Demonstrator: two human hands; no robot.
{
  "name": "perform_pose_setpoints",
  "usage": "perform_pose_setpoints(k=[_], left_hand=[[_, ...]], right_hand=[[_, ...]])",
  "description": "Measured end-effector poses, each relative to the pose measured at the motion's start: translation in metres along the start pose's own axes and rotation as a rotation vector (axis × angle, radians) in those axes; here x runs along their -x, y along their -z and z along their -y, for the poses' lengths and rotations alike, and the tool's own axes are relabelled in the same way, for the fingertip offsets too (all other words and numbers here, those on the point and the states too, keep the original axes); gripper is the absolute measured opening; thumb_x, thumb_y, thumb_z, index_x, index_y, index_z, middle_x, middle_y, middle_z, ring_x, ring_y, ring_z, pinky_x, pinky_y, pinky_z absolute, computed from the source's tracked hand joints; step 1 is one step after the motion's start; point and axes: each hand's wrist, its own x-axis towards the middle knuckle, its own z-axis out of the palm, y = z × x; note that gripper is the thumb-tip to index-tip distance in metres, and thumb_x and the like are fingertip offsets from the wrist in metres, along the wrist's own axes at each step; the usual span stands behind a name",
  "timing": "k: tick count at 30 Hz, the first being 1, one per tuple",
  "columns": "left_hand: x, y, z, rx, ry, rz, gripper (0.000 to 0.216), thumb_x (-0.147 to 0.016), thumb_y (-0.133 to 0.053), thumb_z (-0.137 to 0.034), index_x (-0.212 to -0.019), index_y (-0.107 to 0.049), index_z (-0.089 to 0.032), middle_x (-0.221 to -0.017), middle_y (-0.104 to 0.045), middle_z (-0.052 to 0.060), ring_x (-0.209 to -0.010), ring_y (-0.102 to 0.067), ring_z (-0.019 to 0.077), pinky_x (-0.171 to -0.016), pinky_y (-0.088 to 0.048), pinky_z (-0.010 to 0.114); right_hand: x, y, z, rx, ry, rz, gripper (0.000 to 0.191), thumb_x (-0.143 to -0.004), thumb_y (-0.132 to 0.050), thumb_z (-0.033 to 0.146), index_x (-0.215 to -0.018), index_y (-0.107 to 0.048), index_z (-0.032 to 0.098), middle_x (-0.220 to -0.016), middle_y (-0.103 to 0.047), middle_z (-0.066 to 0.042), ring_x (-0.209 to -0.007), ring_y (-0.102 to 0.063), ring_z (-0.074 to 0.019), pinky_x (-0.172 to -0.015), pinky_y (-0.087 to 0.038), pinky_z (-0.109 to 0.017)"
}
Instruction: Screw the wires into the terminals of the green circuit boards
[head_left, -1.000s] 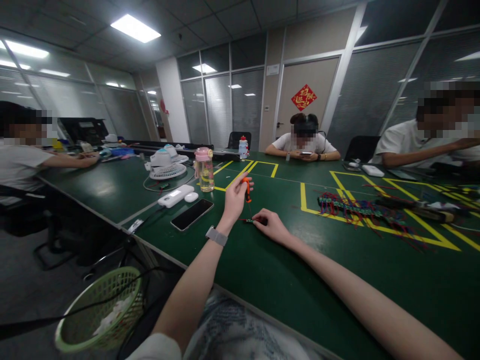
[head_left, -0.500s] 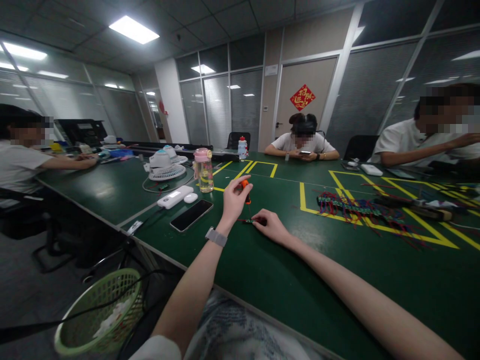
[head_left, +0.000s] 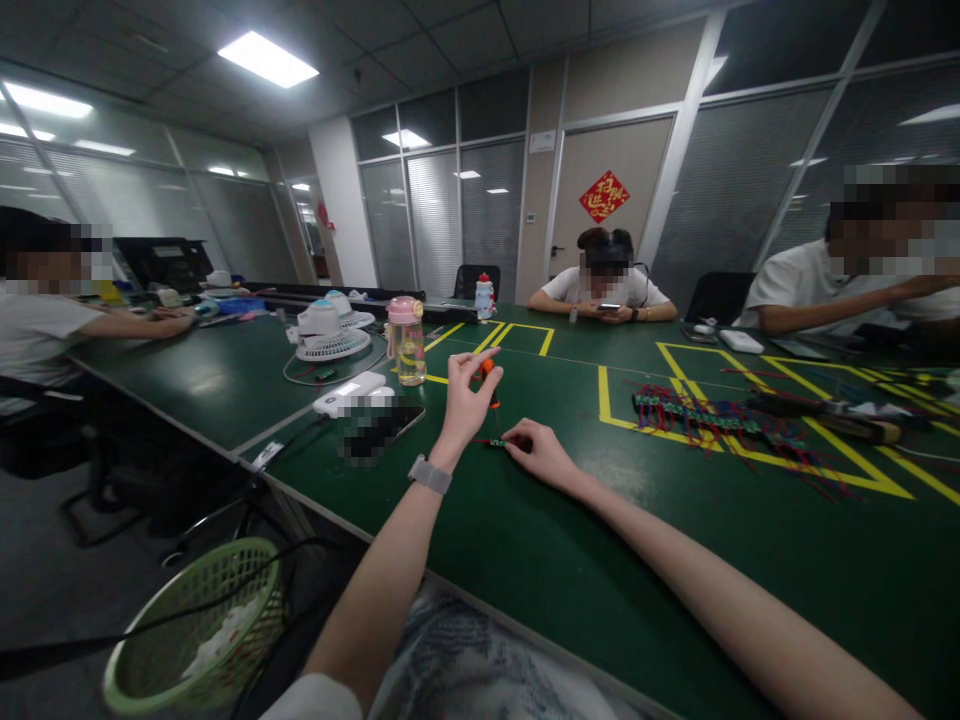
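Spreading across the view, a dark green surface (head_left: 525, 560) carries yellow tape lines that mark out boxes. Other people sit along its far and side edges. On the door behind hangs a red diamond sign (head_left: 604, 195) with gold characters, too small to read. A green basket (head_left: 247, 610) stands on the floor at the near left corner. A bundle of red and dark wires (head_left: 705, 412) lies inside a taped box, well to the right of the hands. Two white fans (head_left: 324, 330) sit at far left, with a clear bottle (head_left: 406, 345) with a pink lid just beside them; no label on it can be read. A blurred phone (head_left: 375, 430) lies near the left wrist, which wears a grey watch (head_left: 430, 474).

The left hand (head_left: 459, 405) is raised above the surface, its grip closed with thumb and fingertips around an orange screwdriver (head_left: 487, 368) that points down. The right hand (head_left: 541, 452) rests on the surface just beside it, its grip pinched on a small green connector (head_left: 495, 442) that lies flat between the two hands, under the screwdriver.
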Motion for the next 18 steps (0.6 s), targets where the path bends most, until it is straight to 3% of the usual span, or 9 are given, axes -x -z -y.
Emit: perform_pose_setpoints(k=[3, 5, 8, 10, 14, 18], left_hand=[[0.0000, -0.0029, 0.0002, 0.228, 0.073, 0.091, 0.033, -0.089, -0.048, -0.034, -0.118, -0.059, -0.025, -0.111, -0.056, 0.006, -0.098, -0.058, 0.0150, -0.084, -0.050, 0.029], [0.0007, -0.0042, -0.0001, 0.296, 0.115, 0.111, 0.037, -0.086, -0.052, -0.035, -0.122, -0.056, -0.024, -0.104, -0.059, 0.006, -0.088, -0.061, 0.0147, -0.076, -0.053, 0.029], [0.0022, -0.0031, -0.0017, 0.113, 0.049, 0.014, 0.036, -0.077, -0.065, -0.033, -0.112, -0.063, -0.025, -0.098, -0.056, 0.004, -0.086, -0.058, 0.0138, -0.077, -0.051, 0.027], [0.0027, -0.0019, -0.0027, 0.029, 0.001, -0.005, 0.030, -0.079, -0.063, -0.032, -0.109, -0.065, -0.026, -0.104, -0.053, 0.004, -0.092, -0.056, 0.0140, -0.082, -0.049, 0.027], [0.0026, -0.0031, -0.0023, 0.232, 0.077, 0.122, 0.034, -0.089, -0.046, -0.029, -0.121, -0.058, -0.025, -0.114, -0.055, 0.007, -0.091, -0.060, 0.0143, -0.078, -0.053, 0.028], [0.0031, -0.0046, -0.0007, 0.187, 0.030, 0.071, 0.034, -0.082, -0.059, -0.029, -0.115, -0.062, -0.023, -0.105, -0.058, 0.006, -0.084, -0.061, 0.0137, -0.068, -0.054, 0.023]], right_hand=[[-0.0001, -0.0009, -0.0019, 0.015, 0.007, -0.011, 0.015, -0.076, -0.057, 0.014, -0.088, -0.067, 0.016, -0.077, -0.060, -0.003, -0.068, -0.055, -0.0141, -0.064, -0.045, -0.027], [-0.0002, -0.0017, -0.0029, 0.024, 0.018, -0.019, 0.016, -0.076, -0.057, 0.014, -0.089, -0.066, 0.016, -0.075, -0.059, -0.002, -0.068, -0.055, -0.0142, -0.064, -0.045, -0.027], [-0.0002, -0.0021, -0.0025, 0.006, 0.031, -0.031, 0.019, -0.075, -0.057, 0.013, -0.092, -0.064, 0.017, -0.078, -0.061, -0.002, -0.071, -0.056, -0.0142, -0.067, -0.045, -0.027], [-0.0001, -0.0017, -0.0011, -0.021, 0.035, -0.035, 0.019, -0.075, -0.056, 0.012, -0.092, -0.062, 0.017, -0.080, -0.062, -0.003, -0.072, -0.057, -0.0141, -0.069, -0.046, -0.027], [0.0003, 0.0000, 0.0010, -0.057, 0.039, -0.030, 0.014, -0.078, -0.055, 0.012, -0.089, -0.061, 0.016, -0.078, -0.064, -0.002, -0.070, -0.059, -0.0139, -0.067, -0.047, -0.026], [0.0014, 0.0016, 0.0013, 0.032, 0.055, -0.031, 0.012, -0.079, -0.056, 0.013, -0.085, -0.065, 0.017, -0.079, -0.067, -0.003, -0.073, -0.060, -0.0154, -0.071, -0.048, -0.028]])
